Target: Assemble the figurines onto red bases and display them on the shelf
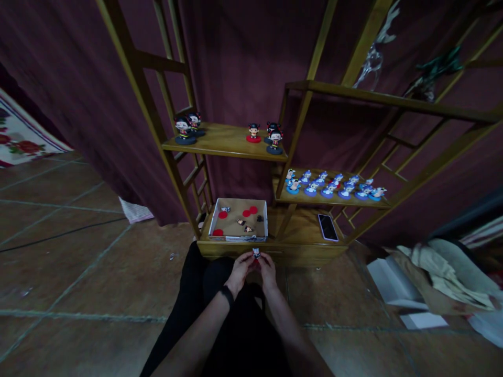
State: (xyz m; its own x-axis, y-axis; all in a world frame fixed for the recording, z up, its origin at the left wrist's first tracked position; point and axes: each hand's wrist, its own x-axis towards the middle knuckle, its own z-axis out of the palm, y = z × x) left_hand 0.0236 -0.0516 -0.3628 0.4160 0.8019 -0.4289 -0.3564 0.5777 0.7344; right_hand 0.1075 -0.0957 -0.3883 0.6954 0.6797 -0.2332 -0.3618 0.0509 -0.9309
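Between my two hands, just in front of the shelf's lower edge, is a small white-and-dark figurine (256, 253). My left hand (240, 269), with a dark band on its wrist, pinches it from the left. From the other side my right hand (268, 268) grips it too. A bit of red shows below the figurine, largely covered by my fingers. Right beyond my hands stands a shallow cardboard box (231, 238). Inside lie several red discs (222, 214), two black-haired figurine pieces (249, 229), a black piece (260, 218) and a white-and-dark piece (225, 209).
Black-haired figurines (183, 130) on round bases stand on the upper wooden shelf (228, 140). Several blue-and-white figurines (329, 188) fill the right shelf. A phone (327, 227) lies on the bottom board. White boxes and cloth (444, 275) are on the floor at right.
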